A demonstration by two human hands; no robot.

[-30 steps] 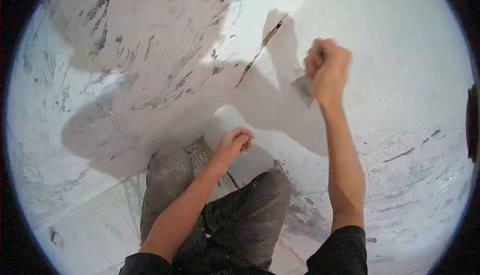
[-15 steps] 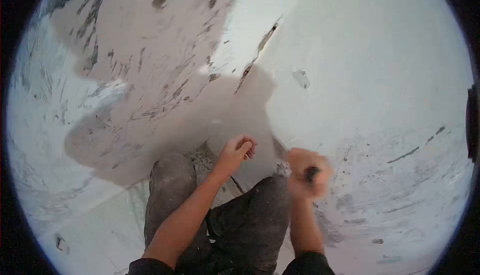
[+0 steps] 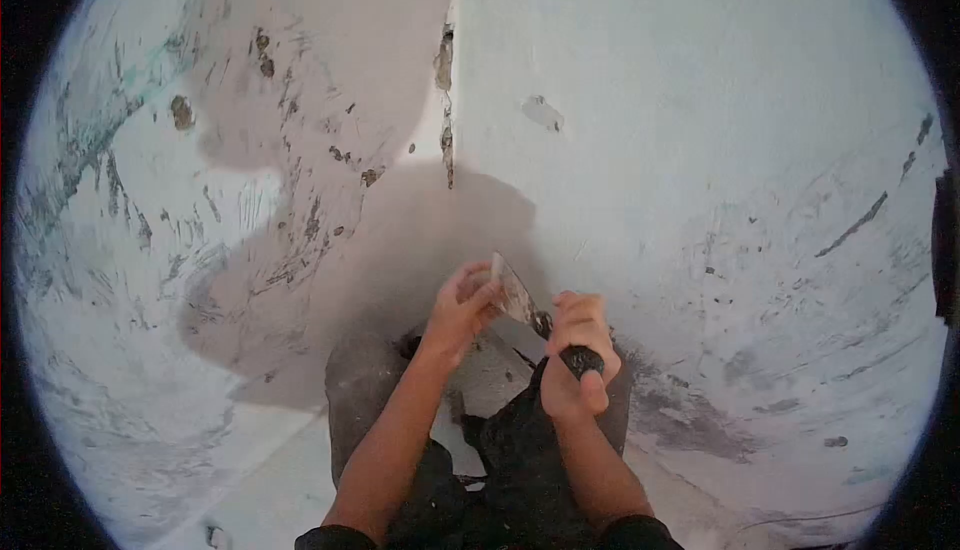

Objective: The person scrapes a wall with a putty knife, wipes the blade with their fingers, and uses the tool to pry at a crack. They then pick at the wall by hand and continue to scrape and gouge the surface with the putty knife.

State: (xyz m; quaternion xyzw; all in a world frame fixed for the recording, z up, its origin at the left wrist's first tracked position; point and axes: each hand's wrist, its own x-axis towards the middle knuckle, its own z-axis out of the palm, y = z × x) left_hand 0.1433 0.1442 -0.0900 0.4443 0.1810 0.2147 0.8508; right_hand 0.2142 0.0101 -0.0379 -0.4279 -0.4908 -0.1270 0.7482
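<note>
My right hand [image 3: 578, 350] is wrapped around the black handle of a putty knife [image 3: 516, 295]. Its thin, smeared metal blade points up and to the left. My left hand [image 3: 463, 312] is at the blade's broad edge, its fingers curled and the thumb against the metal; the blade hides some of the fingertips. Both hands are over my bent knees, in front of the wall corner. Above them, a rough, broken crack [image 3: 445, 135] runs up the corner joint.
The left wall [image 3: 150, 280] is scratched and pitted, with my shadow across it. A pale right wall [image 3: 680, 100] bears a grey patch [image 3: 542, 113] and dark scuffs low down. My trousered knees [image 3: 365, 390] stand close below the hands.
My right hand has moved left and turned, bringing the putty knife's blade to my left hand. The view has swung, so the corner crack now stands nearly upright.
</note>
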